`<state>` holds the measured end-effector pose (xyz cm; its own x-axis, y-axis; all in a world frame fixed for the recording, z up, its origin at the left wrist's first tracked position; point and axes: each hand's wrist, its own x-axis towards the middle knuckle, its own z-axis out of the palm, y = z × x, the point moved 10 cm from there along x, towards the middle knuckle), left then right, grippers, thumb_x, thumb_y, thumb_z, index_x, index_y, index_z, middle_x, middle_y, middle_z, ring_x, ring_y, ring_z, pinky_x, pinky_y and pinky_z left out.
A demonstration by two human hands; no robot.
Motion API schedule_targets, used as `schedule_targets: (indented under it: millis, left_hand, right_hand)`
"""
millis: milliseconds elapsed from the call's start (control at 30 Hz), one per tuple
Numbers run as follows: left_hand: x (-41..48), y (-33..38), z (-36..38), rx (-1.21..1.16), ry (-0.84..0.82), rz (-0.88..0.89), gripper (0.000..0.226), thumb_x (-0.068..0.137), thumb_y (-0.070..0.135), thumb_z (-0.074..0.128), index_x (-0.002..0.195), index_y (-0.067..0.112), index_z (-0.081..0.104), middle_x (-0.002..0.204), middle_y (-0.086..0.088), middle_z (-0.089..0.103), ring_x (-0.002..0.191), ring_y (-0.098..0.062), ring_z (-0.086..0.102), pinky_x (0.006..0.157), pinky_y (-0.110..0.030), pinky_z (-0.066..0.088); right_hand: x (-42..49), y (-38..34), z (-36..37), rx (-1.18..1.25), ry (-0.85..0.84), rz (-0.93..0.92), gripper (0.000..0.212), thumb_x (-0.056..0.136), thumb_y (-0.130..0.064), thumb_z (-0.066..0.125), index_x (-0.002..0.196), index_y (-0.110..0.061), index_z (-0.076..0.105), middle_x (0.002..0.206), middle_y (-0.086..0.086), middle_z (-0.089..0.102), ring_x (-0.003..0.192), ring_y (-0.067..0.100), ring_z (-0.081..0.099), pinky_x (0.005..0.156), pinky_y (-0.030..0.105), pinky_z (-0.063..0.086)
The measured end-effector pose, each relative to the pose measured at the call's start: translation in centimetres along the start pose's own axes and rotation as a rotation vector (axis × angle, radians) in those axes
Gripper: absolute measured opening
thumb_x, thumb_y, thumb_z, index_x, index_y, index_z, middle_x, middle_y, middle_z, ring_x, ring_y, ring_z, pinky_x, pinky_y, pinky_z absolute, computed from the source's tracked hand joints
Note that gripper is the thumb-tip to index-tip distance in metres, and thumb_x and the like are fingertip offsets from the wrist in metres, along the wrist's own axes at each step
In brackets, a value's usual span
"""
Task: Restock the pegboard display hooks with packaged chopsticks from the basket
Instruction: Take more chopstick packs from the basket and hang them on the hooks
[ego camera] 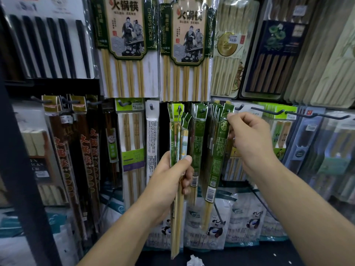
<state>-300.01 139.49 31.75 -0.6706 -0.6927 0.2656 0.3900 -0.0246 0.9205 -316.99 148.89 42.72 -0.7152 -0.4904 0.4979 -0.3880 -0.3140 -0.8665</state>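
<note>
Where its header reaches the row of pegs, a green packet of chopsticks (218, 156) is pinched at the top between thumb and fingers of the right hand (249, 135). Its length is hung slanting down and to the left, and whether its hole is on a peg cannot be told. Just left of that packet, a bundle of similar packets (179, 139) is held upright, clenched around its middle in the left hand (172, 173). Behind the packet, more green packets (197, 150) are hung in dense rows. To the right of it, long dark wire hooks (267, 110) are seen jutting from the display. Above it, two large packs of pale bamboo chopsticks (124, 45) are hung, each with a printed figure label. Far left of it, dark packs with red characters (86, 160) are ranged beside a black upright post (25, 169). Below it, panda-printed bags (217, 225) are stacked, and a dark ledge (249, 254) is seen with a crumpled white scrap (195, 261) lying on it.
</note>
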Motion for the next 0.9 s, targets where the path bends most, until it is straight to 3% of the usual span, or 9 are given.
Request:
schedule_targets:
  millis: [200,333,433,533,633,700,767,900]
  left_hand:
    - [0.1,-0.2,0.0,0.032,0.009,-0.008,0.008,0.105,0.022,0.056,0.101,0.017,0.052,0.067,0.002,0.059,0.055,-0.011,0.048,0.049,-0.025,0.042]
    - [-0.1,0.0,0.2,0.052,-0.003,-0.003,0.008,0.105,0.022,0.056,0.108,0.017,0.051,0.071,-0.001,0.063,0.055,-0.011,0.049,0.049,-0.025,0.043]
    - [-0.2,0.2,0.4,0.064,-0.013,0.001,0.027,0.102,0.024,0.056,0.125,0.017,0.045,0.080,-0.007,0.072,0.056,-0.011,0.049,0.050,-0.025,0.043]
    - [-0.3,0.3,0.2,0.090,0.014,0.006,0.051,0.106,0.025,0.054,0.149,0.014,0.029,0.089,-0.009,0.077,0.059,-0.012,0.055,0.052,-0.027,0.048]
    - [-0.4,0.8,0.6,0.083,-0.004,0.038,0.037,0.105,0.025,0.056,0.136,0.007,0.045,0.084,-0.005,0.076,0.065,-0.017,0.064,0.060,-0.030,0.058]
    - [-0.5,1.1,0.8,0.049,-0.011,0.044,0.025,0.102,0.021,0.061,0.123,0.010,0.054,0.085,-0.006,0.076,0.070,-0.017,0.068,0.063,-0.033,0.060]
    - [-0.5,1.0,1.1,0.015,-0.021,0.033,0.024,0.097,0.019,0.066,0.118,0.010,0.058,0.085,-0.010,0.076,0.072,-0.019,0.070,0.061,-0.034,0.061]
    - [-0.7,1.4,1.3,-0.031,-0.015,0.058,0.034,0.084,0.022,0.074,0.112,0.008,0.061,0.087,-0.018,0.077,0.070,-0.026,0.073,0.058,-0.035,0.062]
  right_hand:
    - [0.5,0.3,0.1,-0.007,0.002,0.006,0.035,0.098,-0.023,0.063,0.065,-0.014,0.058,0.054,-0.004,0.046,0.050,0.009,0.042,0.045,0.014,0.038]
    - [0.7,1.1,0.2,-0.079,0.008,-0.013,0.036,0.099,-0.026,0.063,0.074,-0.001,0.061,0.065,0.010,0.048,0.059,0.015,0.042,0.060,0.018,0.042]
    - [0.7,1.2,0.1,-0.138,0.013,-0.048,0.035,0.099,-0.032,0.064,0.071,-0.012,0.062,0.059,0.002,0.048,0.054,0.012,0.042,0.055,0.023,0.040]
    - [0.4,1.3,-0.5,-0.184,0.056,-0.080,0.029,0.098,-0.036,0.065,0.079,-0.014,0.064,0.064,-0.006,0.053,0.059,0.008,0.048,0.061,0.026,0.043]
    - [-1.0,0.6,-0.8,-0.178,0.096,-0.139,0.025,0.097,-0.036,0.066,0.082,-0.017,0.064,0.064,-0.011,0.054,0.060,0.003,0.048,0.062,0.023,0.043]
    - [-2.4,0.0,0.4,-0.151,0.006,-0.164,0.025,0.097,-0.036,0.066,0.079,-0.019,0.068,0.062,-0.006,0.059,0.058,0.000,0.051,0.056,0.017,0.043]
    - [-3.7,0.0,2.4,-0.091,-0.154,-0.115,0.023,0.096,-0.037,0.067,0.080,-0.022,0.073,0.073,0.001,0.069,0.063,0.002,0.057,0.054,0.014,0.046]
    - [-4.8,-0.3,4.0,-0.043,-0.242,-0.073,0.015,0.094,-0.032,0.072,0.084,-0.021,0.074,0.077,0.010,0.067,0.070,0.012,0.059,0.062,0.027,0.052]
